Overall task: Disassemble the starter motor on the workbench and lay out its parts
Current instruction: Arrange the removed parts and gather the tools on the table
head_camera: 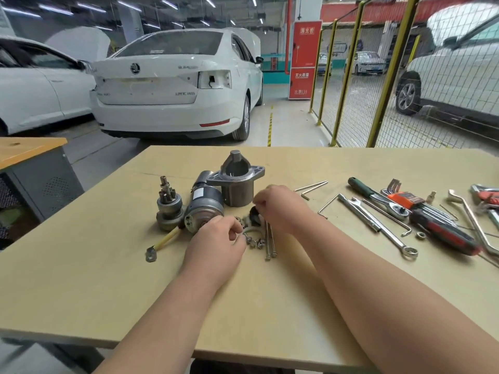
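Laying-out step: left hand (216, 238), right hand (279, 207) at small metal fasteners (253, 242) near grey cast-metal housing (237, 182); fingers (233, 225) curled, grip unclear. Next needs fine pinch.

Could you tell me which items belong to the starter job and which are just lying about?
Job: grey cast nose housing; dark cylindrical motor body; grey pinion drive; long steel bolts.
Lying about: green-handled ratchet; silver combination spanner; red-black screwdriver.
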{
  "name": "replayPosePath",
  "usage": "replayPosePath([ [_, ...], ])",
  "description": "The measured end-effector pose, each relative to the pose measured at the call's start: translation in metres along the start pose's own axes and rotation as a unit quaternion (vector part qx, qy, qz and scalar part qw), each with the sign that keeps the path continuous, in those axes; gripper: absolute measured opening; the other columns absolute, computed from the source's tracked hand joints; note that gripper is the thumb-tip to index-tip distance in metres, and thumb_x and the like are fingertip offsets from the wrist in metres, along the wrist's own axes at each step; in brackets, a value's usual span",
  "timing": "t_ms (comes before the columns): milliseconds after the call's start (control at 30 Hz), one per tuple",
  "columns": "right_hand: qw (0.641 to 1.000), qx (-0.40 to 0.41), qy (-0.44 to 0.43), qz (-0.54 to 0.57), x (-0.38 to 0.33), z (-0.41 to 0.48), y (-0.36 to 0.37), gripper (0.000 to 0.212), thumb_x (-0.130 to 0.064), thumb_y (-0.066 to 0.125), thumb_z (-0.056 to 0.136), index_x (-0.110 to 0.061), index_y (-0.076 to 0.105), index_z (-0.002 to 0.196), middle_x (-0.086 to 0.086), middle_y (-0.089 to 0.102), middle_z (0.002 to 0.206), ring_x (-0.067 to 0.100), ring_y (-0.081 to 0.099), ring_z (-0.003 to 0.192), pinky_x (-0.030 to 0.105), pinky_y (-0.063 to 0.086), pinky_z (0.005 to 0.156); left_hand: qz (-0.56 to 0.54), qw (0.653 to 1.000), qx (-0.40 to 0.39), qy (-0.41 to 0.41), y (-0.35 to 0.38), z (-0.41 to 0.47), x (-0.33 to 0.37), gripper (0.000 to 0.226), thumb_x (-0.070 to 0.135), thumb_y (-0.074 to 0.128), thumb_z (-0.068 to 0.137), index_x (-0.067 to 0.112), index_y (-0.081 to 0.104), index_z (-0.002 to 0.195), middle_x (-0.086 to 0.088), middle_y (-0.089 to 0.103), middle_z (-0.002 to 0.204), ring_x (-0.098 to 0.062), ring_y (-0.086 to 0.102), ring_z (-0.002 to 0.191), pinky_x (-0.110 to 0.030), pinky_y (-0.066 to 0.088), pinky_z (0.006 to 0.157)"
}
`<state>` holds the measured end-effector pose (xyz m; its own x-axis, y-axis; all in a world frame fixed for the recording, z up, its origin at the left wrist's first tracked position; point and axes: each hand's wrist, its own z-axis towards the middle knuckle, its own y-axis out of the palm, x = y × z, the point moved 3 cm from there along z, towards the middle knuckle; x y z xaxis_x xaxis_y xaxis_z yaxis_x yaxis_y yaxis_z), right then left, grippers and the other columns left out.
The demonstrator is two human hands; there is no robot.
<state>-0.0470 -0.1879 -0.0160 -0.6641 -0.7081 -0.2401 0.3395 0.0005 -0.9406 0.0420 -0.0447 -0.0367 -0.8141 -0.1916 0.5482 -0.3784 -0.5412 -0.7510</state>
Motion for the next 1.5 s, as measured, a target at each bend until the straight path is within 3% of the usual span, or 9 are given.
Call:
replayPosePath([
  [100, 0.997, 0.052, 0.044, 0.02, 0.033, -0.005, -0.019, 0.033, -0.025, 0.046, 0.092, -0.024, 0.059, 0.122, 0.001, 0.06, 0.117, 0.025, 0.054, 0.11, 0.034, 0.045, 0.083, 0.011, 0.998, -0.011, 0.06, 0.002, 0.008, 0.025, 0.005, 0.027, 0.058, 0.084, 0.026, 0.061, 0.088, 0.009, 0.057, 0.088, -0.013, 0.055, 0.086, -0.031, 0.047, 0.076],
  [200, 0.983, 0.072, 0.115, -0.124, 0.08, -0.017, -0.041, 0.023, -0.02, 0.045, 0.087, -0.016, 0.061, 0.104, 0.006, 0.06, 0.104, 0.03, 0.056, 0.096, 0.031, 0.038, 0.068, 0.073, 0.989, -0.05, 0.118, 0.014, 0.037, 0.061, 0.016, 0.024, 0.051, 0.088, 0.023, 0.063, 0.099, 0.002, 0.061, 0.101, -0.02, 0.056, 0.096, -0.034, 0.046, 0.083],
  [400, 0.965, 0.019, 0.213, -0.154, 0.147, -0.048, -0.043, 0.028, -0.009, 0.042, 0.084, -0.013, 0.057, 0.107, 0.008, 0.054, 0.122, 0.032, 0.059, 0.099, 0.034, 0.042, 0.07, 0.224, 0.954, -0.185, 0.079, 0.084, 0.124, 0.114, 0.031, 0.019, 0.049, 0.092, 0.016, 0.056, 0.122, -0.006, 0.055, 0.123, -0.026, 0.054, 0.109, -0.033, 0.045, 0.081],
  [567, 0.957, 0.024, 0.274, -0.094, 0.175, -0.041, -0.042, 0.026, -0.004, 0.043, 0.083, -0.013, 0.058, 0.103, 0.011, 0.059, 0.106, 0.032, 0.06, 0.093, 0.032, 0.04, 0.065, 0.233, 0.94, -0.242, 0.064, 0.13, 0.15, 0.128, 0.03, 0.021, 0.045, 0.093, 0.014, 0.058, 0.12, -0.007, 0.057, 0.122, -0.028, 0.053, 0.11, -0.033, 0.045, 0.084],
  [867, 0.963, -0.001, 0.262, -0.062, 0.168, -0.036, -0.042, 0.017, 0.0, 0.046, 0.08, -0.016, 0.041, 0.077, 0.004, 0.04, 0.073, 0.028, 0.046, 0.072, 0.03, 0.038, 0.061, 0.215, 0.941, -0.251, 0.069, 0.126, 0.116, 0.134, 0.017, 0.011, 0.052, 0.082, 0.011, 0.062, 0.095, -0.007, 0.062, 0.094, -0.025, 0.057, 0.078, -0.029, 0.045, 0.064],
  [1133, 0.969, -0.035, 0.239, -0.051, 0.156, -0.04, -0.042, 0.013, -0.003, 0.054, 0.079, -0.008, 0.054, 0.091, 0.011, 0.059, 0.089, 0.028, 0.049, 0.075, 0.028, 0.038, 0.061, 0.128, 0.968, -0.211, 0.033, 0.118, 0.082, 0.158, 0.003, 0.015, 0.055, 0.084, 0.014, 0.054, 0.082, -0.003, 0.052, 0.08, -0.024, 0.052, 0.07, -0.026, 0.03, 0.046],
  [1300, 0.965, -0.033, 0.25, -0.068, 0.152, -0.059, -0.047, 0.015, -0.006, 0.051, 0.079, -0.015, 0.043, 0.069, 0.005, 0.05, 0.074, 0.027, 0.05, 0.071, 0.029, 0.038, 0.059, 0.059, 0.978, -0.2, 0.014, 0.133, 0.065, 0.173, 0.009, 0.01, 0.053, 0.083, 0.016, 0.053, 0.076, -0.004, 0.057, 0.083, -0.024, 0.052, 0.069, -0.027, 0.034, 0.05],
  [1367, 0.963, -0.017, 0.255, -0.079, 0.153, -0.064, -0.05, 0.015, -0.008, 0.049, 0.082, -0.016, 0.043, 0.071, 0.003, 0.048, 0.072, 0.026, 0.049, 0.071, 0.028, 0.035, 0.055, 0.013, 0.985, -0.17, 0.007, 0.132, 0.059, 0.169, 0.008, 0.014, 0.051, 0.084, 0.017, 0.058, 0.081, -0.003, 0.059, 0.086, -0.025, 0.054, 0.076, -0.027, 0.037, 0.055],
  [1500, 0.953, 0.069, 0.261, -0.139, 0.178, -0.08, -0.078, 0.013, -0.012, 0.043, 0.082, -0.018, 0.053, 0.087, 0.007, 0.058, 0.094, 0.028, 0.047, 0.077, 0.032, 0.034, 0.063, -0.036, 0.987, -0.147, 0.045, 0.129, 0.048, 0.16, 0.022, 0.019, 0.049, 0.087, 0.019, 0.063, 0.105, -0.002, 0.065, 0.105, -0.021, 0.058, 0.094, -0.024, 0.044, 0.075],
])
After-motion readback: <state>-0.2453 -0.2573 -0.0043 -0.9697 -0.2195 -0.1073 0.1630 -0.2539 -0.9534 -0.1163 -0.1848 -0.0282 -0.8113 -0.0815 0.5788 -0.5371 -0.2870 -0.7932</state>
